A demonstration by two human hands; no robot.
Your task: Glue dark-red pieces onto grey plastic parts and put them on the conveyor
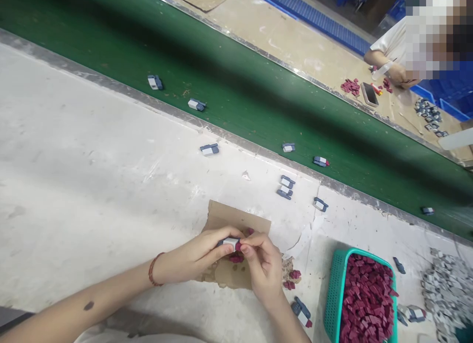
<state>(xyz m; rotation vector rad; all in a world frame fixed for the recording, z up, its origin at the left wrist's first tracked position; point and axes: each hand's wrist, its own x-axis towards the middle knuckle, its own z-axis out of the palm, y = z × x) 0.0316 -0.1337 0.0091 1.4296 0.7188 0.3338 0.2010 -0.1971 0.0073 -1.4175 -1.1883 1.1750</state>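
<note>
My left hand (188,257) is closed round a small grey-and-blue plastic assembly (229,242), thumb on its near side. With thumb and forefinger, my right hand (268,269) pinches a small maroon plastic piece (238,246) against the assembly's right end. How deep the piece sits there is hidden by my fingertips. Both hands are over a worn cardboard sheet (238,215). Loose maroon pieces (294,274) lie on and beside the sheet, some partly behind my hands. Right of my right wrist lies another assembly (301,311) with a maroon end.
A teal basket (332,289) full of maroon pieces stands at right, beside a pile of grey parts (447,284). Several assemblies lie on the white table (92,185) and green conveyor belt (240,91). Across the belt, a co-worker's hand (399,74) is near more parts.
</note>
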